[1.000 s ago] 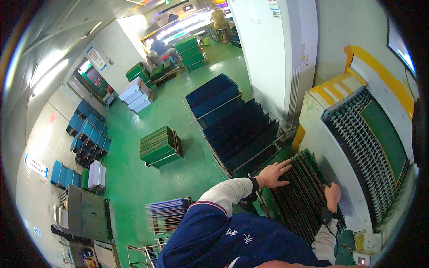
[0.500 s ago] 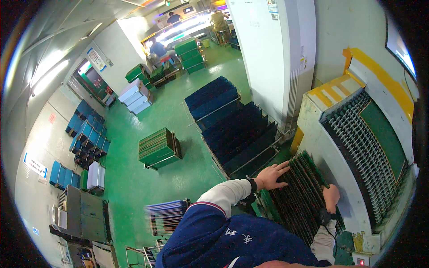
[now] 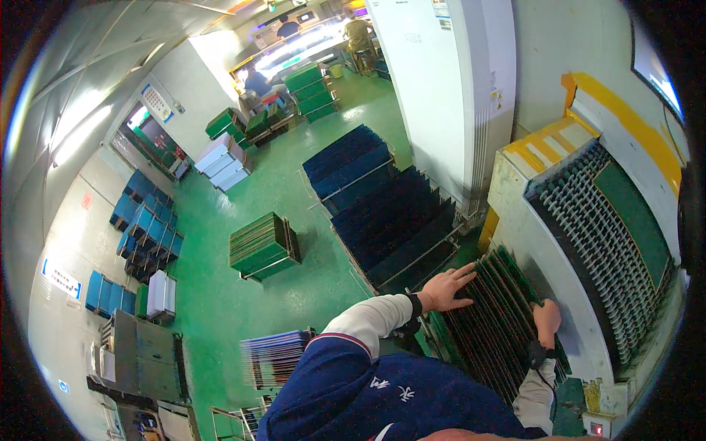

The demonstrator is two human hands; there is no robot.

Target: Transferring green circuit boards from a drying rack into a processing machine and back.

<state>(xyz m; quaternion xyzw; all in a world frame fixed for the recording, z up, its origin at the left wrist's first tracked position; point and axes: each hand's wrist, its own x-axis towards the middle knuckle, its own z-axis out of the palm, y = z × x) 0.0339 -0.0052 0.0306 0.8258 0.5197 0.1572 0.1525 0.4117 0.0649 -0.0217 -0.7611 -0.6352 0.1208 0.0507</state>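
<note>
A row of thin green panels (image 3: 491,323), which look like circuit boards, stands on edge close together in a rack in front of me. My left hand (image 3: 446,289) lies at their left side, fingers spread and stretched over the top edges. At the opposite side, my right hand (image 3: 546,320) is closed around the edge of a panel, though its fingertips are partly hidden. Dark bands circle both wrists.
A machine with a slatted roller conveyor (image 3: 599,242) and a green board on it stands at the right. Racks of dark blue panels (image 3: 393,228), a rack of green panels (image 3: 263,246) and a white cabinet (image 3: 434,95) lie ahead. Distant people (image 3: 358,35) work at a lit bench.
The view has shifted very slightly. Both hands stay at the same places on the row of panels.
</note>
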